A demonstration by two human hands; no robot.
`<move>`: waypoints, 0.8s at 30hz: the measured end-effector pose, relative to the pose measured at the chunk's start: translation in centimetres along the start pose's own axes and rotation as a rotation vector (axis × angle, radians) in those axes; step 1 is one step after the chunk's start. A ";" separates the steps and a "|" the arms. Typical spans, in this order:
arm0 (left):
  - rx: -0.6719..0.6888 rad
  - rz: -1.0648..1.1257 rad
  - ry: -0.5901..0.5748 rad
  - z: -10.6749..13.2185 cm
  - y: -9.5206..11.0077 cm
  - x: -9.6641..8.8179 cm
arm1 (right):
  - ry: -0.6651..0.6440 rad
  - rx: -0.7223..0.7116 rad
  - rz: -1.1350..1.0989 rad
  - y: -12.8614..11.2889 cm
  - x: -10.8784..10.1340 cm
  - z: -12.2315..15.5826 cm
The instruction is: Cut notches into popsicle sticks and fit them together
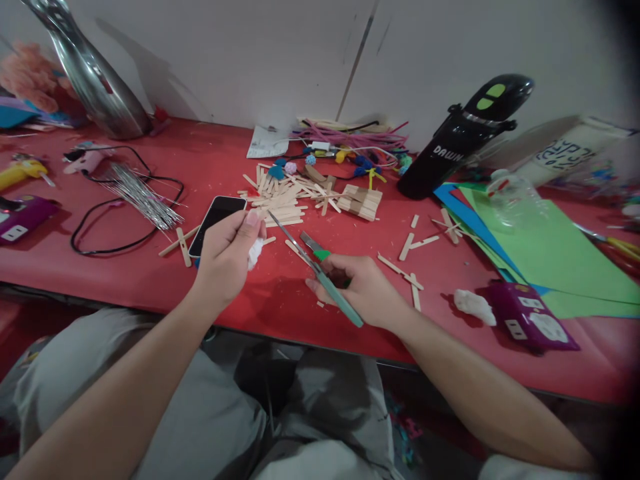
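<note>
My left hand is closed, thumb and fingertips pinched together; a white cotton-like wad shows beneath its curled fingers. Anything smaller in the pinch is too small to make out. My right hand is closed around scissors with a teal handle, seen nearly edge-on, their thin blade pointing toward my left fingertips. Beside this blade, a wide grey blade with a green part, like a box cutter, shows at my right fingers; I cannot tell whether it is held. Craft sticks lie heaped beyond both hands.
A phone lies behind my left hand, near a bundle of wires. A black bottle and a steel bottle stand at the back. To the right are coloured paper sheets, a purple pack and another white wad.
</note>
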State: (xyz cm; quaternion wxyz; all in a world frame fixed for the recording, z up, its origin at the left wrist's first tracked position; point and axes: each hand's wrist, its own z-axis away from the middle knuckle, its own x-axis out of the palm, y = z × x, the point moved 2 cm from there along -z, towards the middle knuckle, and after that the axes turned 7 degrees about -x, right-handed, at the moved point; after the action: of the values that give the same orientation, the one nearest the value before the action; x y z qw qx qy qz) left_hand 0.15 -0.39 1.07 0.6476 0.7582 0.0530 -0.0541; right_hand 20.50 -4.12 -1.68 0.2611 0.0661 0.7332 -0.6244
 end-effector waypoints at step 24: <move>0.043 -0.084 0.011 0.1 0.6 -0.1 | -0.018 0.014 -0.039 0.6 0.4 0.1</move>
State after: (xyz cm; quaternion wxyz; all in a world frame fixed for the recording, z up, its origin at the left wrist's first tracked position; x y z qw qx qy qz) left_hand 0.12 -0.63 1.66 0.6281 0.7693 0.0870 -0.0780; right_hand 20.49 -4.12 -2.41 0.2554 0.0480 0.7276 -0.6349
